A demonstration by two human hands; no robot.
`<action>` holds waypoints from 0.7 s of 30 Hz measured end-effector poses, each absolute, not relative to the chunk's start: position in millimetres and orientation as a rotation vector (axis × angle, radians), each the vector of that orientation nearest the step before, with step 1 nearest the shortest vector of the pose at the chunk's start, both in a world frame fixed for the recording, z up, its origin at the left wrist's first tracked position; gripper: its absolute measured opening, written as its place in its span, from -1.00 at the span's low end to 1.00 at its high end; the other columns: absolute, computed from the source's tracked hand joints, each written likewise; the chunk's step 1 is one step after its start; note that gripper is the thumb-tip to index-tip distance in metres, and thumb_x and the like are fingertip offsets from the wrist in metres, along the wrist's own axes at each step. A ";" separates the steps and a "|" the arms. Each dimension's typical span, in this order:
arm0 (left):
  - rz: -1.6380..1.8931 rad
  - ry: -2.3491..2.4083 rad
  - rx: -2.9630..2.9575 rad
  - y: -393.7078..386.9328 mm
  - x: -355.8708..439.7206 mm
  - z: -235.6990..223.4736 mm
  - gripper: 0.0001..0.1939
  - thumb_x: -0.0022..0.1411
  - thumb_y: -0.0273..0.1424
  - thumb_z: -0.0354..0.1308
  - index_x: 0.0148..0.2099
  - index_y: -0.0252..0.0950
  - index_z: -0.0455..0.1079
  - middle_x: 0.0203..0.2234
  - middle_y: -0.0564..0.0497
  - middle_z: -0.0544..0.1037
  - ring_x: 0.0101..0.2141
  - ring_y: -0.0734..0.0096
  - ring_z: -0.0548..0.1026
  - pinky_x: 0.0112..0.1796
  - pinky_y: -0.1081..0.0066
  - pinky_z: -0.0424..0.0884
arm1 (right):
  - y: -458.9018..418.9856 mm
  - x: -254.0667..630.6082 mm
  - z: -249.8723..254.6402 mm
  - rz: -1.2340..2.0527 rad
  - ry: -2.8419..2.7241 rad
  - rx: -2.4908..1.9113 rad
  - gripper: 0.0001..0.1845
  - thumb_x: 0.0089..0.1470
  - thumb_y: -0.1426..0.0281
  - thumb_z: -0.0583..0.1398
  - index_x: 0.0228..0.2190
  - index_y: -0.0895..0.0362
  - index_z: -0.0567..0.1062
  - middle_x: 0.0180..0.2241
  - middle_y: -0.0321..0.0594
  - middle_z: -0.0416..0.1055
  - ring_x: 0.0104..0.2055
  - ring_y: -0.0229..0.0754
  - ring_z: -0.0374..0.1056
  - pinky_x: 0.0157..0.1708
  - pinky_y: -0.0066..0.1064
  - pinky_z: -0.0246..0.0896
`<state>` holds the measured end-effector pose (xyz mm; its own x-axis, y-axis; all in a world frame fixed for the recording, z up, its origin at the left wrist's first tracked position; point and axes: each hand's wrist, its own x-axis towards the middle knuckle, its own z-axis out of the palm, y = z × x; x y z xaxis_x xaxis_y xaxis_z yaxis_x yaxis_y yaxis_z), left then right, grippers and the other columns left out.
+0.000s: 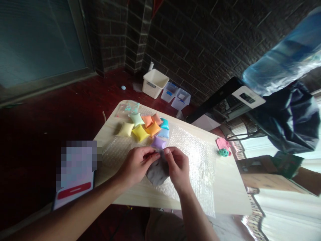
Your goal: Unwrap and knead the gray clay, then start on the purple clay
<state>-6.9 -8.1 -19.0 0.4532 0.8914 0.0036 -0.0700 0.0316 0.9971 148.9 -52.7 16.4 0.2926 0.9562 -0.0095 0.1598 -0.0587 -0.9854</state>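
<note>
Above the near part of the table, a grey, dented lump of soft modelling clay (157, 174) hangs between my hands. My left hand (139, 162) pinches its upper left edge with thumb and fingers. On the other side, my right hand (178, 164) grips the upper right edge, thumb on top. The fingertips of both hands nearly meet. Just beyond them lies a purple pillow-shaped packet (158, 142). Behind it sit more packets, among them a yellow one (140, 133), an orange one (153, 128) and a light blue one (164, 133). Clear bubble wrap (193, 160) spreads beneath.
Pink clay (222, 143) and a green clay piece (223, 152) lie at the table's (230, 190) right edge. A clear bag with green bits (131, 107) is at the far left corner. A phone (75, 180) stands at left. Bins (155, 83) and a cardboard box (258, 167) are beyond.
</note>
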 end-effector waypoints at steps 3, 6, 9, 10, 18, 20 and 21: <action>0.875 0.767 1.291 -9.2 -6.2 -20.0 -0.69 0.38 -0.16 0.26 -0.31 -0.29 0.52 -0.45 0.03 0.54 -0.39 0.36 0.46 -0.35 0.43 0.36 | -51.8 151.0 13.7 0.891 -1.052 -1.494 -0.64 0.18 0.10 0.37 -0.43 0.15 0.58 -0.48 -0.26 0.48 -0.44 -0.23 0.30 -0.41 -0.42 0.20; 0.870 0.713 1.177 -9.4 -4.9 -21.2 -0.73 0.33 -0.16 0.33 -0.13 -0.27 0.58 -0.30 -0.03 0.66 -0.29 0.29 0.57 -0.26 0.39 0.45 | -50.9 152.0 10.9 0.841 -1.006 -1.525 -0.62 0.17 0.09 0.37 -0.44 0.15 0.56 -0.51 -0.28 0.45 -0.48 -0.24 0.25 -0.47 -0.43 0.14; 0.866 0.718 1.157 -7.3 -4.0 -20.5 -0.74 0.30 -0.18 0.35 -0.24 -0.30 0.59 -0.36 -0.03 0.66 -0.33 0.31 0.56 -0.30 0.42 0.44 | -50.6 151.6 8.2 0.820 -0.978 -1.538 -0.59 0.17 0.05 0.36 -0.45 0.14 0.53 -0.54 -0.31 0.39 -0.51 -0.26 0.18 -0.52 -0.44 0.06; 0.864 0.737 1.167 -6.3 -4.0 -19.8 -0.75 0.29 -0.20 0.36 -0.26 -0.30 0.60 -0.38 -0.02 0.66 -0.35 0.32 0.55 -0.32 0.43 0.42 | -50.6 151.4 7.4 0.815 -0.977 -1.540 -0.58 0.18 0.04 0.35 -0.45 0.13 0.52 -0.54 -0.33 0.37 -0.51 -0.27 0.15 -0.52 -0.44 0.04; 0.860 0.810 1.284 -4.7 -9.4 -11.0 -0.74 0.30 -0.21 0.30 -0.30 -0.31 0.62 -0.43 -0.01 0.65 -0.38 0.32 0.53 -0.34 0.43 0.40 | -51.4 151.4 14.5 0.884 -1.009 -1.485 -0.62 0.24 0.05 0.32 -0.38 0.11 0.56 -0.52 -0.34 0.38 -0.46 -0.25 0.24 -0.45 -0.44 0.14; 0.871 0.826 1.340 -5.1 -11.1 -10.5 -0.74 0.32 -0.22 0.28 -0.29 -0.31 0.62 -0.42 -0.01 0.66 -0.37 0.30 0.53 -0.33 0.42 0.41 | -51.3 151.7 15.2 0.926 -1.065 -1.440 -0.68 0.20 0.08 0.36 -0.30 0.10 0.62 -0.43 -0.27 0.52 -0.36 -0.18 0.38 -0.33 -0.40 0.27; 0.872 0.834 1.365 -5.3 -11.4 -11.1 -0.74 0.33 -0.23 0.28 -0.29 -0.31 0.62 -0.42 -0.01 0.66 -0.37 0.30 0.54 -0.32 0.41 0.41 | -51.1 152.0 14.3 0.943 -1.085 -1.426 -0.69 0.17 0.10 0.39 -0.29 0.10 0.64 -0.39 -0.24 0.56 -0.32 -0.15 0.43 -0.29 -0.37 0.31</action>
<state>-11.4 -5.3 -11.1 0.4522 0.8919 0.0047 -0.0353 0.0126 0.9993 152.0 -51.1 14.3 0.2752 0.9613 0.0097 0.1244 -0.0256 -0.9919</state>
